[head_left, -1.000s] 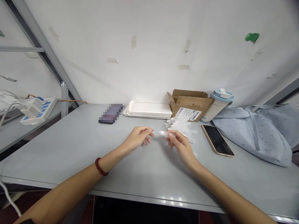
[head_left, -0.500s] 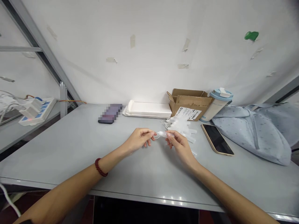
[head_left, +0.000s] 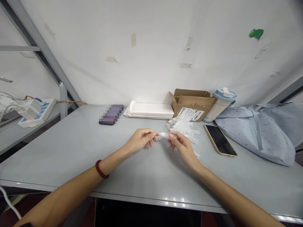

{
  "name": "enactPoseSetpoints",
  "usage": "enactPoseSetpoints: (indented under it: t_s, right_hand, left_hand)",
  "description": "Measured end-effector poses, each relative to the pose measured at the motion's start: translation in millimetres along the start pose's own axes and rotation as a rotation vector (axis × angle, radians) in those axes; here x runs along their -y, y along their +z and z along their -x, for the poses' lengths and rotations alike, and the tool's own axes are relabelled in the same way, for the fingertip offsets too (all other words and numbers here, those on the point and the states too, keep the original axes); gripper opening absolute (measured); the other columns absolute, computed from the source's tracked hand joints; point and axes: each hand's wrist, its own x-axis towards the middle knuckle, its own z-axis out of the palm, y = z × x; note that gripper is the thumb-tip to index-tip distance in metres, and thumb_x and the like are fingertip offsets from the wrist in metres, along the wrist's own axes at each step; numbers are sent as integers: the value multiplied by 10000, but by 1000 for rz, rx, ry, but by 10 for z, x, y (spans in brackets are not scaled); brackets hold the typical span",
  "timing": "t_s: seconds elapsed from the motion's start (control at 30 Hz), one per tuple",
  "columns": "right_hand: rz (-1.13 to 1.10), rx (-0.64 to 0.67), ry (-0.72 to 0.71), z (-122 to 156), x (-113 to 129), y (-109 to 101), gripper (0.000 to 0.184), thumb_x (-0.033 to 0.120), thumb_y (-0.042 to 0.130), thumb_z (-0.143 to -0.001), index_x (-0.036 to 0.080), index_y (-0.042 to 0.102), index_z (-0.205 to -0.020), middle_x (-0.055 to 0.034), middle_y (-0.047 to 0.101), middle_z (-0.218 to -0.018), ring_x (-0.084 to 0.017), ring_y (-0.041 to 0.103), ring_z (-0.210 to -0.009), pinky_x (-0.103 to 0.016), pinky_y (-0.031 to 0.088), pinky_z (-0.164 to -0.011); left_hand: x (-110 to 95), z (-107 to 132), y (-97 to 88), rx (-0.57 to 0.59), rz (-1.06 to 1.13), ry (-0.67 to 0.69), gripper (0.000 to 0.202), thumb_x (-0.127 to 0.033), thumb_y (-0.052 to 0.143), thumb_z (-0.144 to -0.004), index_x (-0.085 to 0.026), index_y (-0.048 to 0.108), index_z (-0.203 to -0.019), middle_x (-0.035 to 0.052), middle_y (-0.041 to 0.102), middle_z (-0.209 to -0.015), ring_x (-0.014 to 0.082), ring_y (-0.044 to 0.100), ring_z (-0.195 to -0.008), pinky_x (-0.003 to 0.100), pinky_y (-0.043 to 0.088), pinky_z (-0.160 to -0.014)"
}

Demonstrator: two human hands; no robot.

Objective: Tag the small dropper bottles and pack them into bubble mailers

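Pinching a translucent tube (head_left: 165, 135), the right hand (head_left: 181, 143) held its white tip (head_left: 162, 134) toward the left hand (head_left: 144, 138), whose thumb and finger nipped a thin loop (head_left: 158, 139) — tube between both hands, a pile of similar tubes (head_left: 181, 126) just beyond the right.

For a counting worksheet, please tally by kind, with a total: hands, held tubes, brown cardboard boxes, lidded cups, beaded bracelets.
Left hand and right hand: 2
Held tube: 1
Brown cardboard box: 1
Lidded cup: 1
Beaded bracelet: 1
Total: 6
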Motion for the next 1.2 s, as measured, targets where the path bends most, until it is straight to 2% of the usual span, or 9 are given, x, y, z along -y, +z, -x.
enactPoseSetpoints:
  t_s: [0.43, 0.63, 0.77, 0.93, 1.1, 1.2]
  right_hand:
    - [29, 15, -10, 4, 15, -2, 340, 477, 518, -790, 161, 587, -893, 5, 516, -644, -109, 451, -553, -253, 386, -538]
    - [75, 18, 9, 9, 39, 4, 343, 496, 501, -795, 167, 572, -863, 21, 472, -597, -112, 439, -537, -249, 374, -523]
    - [125, 23, 6, 15, 21, 1, 346, 503, 493, -798, 172, 569, -862, 27, 460, -587, -114, 431, -530, -249, 357, -516]
    - [151, 48, -22, 36, -8, 10, 341, 485, 466, -820, 167, 581, -865, 36, 444, -562, -111, 422, -516, -246, 335, -503]
    - [187, 61, -30, 60, -2, 23, 335, 465, 453, -832, 160, 587, -873, 40, 431, -547, -109, 397, -499, -245, 302, -489]
    - [204, 73, -31, 63, -10, 22, 335, 465, 439, -842, 165, 584, -877, 45, 423, -535, -108, 379, -490, -244, 289, -482]
  left_hand:
    - [7, 2, 10, 6, -13, 7, 322, -403, 506, -822, -114, 647, -846, 59, 634, -767, 86, 521, -538, 203, 397, -472]
    - [49, 3, -2, 19, -84, 29, 340, -415, 495, -825, -116, 656, -854, 62, 635, -766, 94, 525, -549, 207, 402, -484]
    - [91, 6, -6, 20, -134, 44, 343, -410, 483, -833, -122, 665, -870, 47, 627, -700, 102, 526, -548, 209, 397, -495]
    - [94, 22, 7, 14, -168, 54, 334, -403, 485, -833, -122, 645, -747, 9, 558, -561, 98, 499, -512, 209, 397, -505]
    - [59, 42, 18, 24, -189, 93, 336, -375, 479, -837, -128, 624, -660, -5, 514, -507, 105, 501, -519, 218, 414, -538]
    - [47, 44, 23, 42, -182, 96, 324, -354, 476, -839, -127, 634, -670, -5, 527, -521, 98, 491, -508, 220, 416, -547]
